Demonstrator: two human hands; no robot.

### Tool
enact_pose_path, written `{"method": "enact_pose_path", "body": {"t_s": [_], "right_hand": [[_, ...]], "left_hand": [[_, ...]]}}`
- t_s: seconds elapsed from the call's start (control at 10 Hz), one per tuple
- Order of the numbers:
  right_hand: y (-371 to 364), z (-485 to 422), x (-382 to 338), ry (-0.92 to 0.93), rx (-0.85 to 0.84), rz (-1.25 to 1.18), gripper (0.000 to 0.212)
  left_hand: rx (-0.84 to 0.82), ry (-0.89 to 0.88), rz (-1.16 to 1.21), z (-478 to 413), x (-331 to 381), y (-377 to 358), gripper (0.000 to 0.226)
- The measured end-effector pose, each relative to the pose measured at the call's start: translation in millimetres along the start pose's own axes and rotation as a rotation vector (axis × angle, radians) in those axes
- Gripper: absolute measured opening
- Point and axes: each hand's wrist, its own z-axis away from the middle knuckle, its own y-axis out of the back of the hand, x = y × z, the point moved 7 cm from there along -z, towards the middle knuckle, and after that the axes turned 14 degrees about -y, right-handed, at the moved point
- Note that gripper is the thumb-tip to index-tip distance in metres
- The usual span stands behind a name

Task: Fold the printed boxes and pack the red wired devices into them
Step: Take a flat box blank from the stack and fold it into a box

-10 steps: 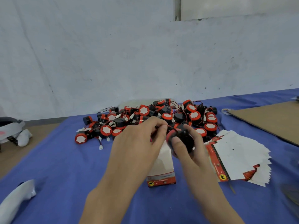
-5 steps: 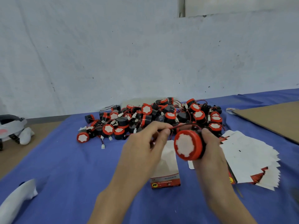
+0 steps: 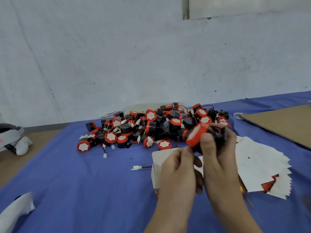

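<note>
My right hand [image 3: 218, 157] grips the device [image 3: 195, 137]; my left hand [image 3: 178, 169] pinches its wire [image 3: 146, 166]. I should coil that wire snugly before loading the box [image 3: 159, 153] beneath.

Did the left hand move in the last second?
Yes. The left hand came right and back from the device pile; it is now over the white box.

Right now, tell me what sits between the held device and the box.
Only the left hand: it covers the box just below the device that the right hand grips. The wire trails left over the cloth. The box's opening is hidden.
</note>
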Motion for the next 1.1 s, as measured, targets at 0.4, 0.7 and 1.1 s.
{"method": "enact_pose_path", "body": {"t_s": [0.4,0.7,1.1], "right_hand": [[1,-7,14,0.085,-0.006,0.285,0.07],[-4,-17,49,-0.156,-0.337,0.32,0.109],[-34,-4,106,-0.27,-0.589,0.529,0.089]], "left_hand": [[0.003,-0.078,0.101,-33,7,26,0.023],[0.12,-0.101,-0.446,-43,15,87,0.027],[-0.058,0.084,-0.721,-32,-5,74,0.018]]}}
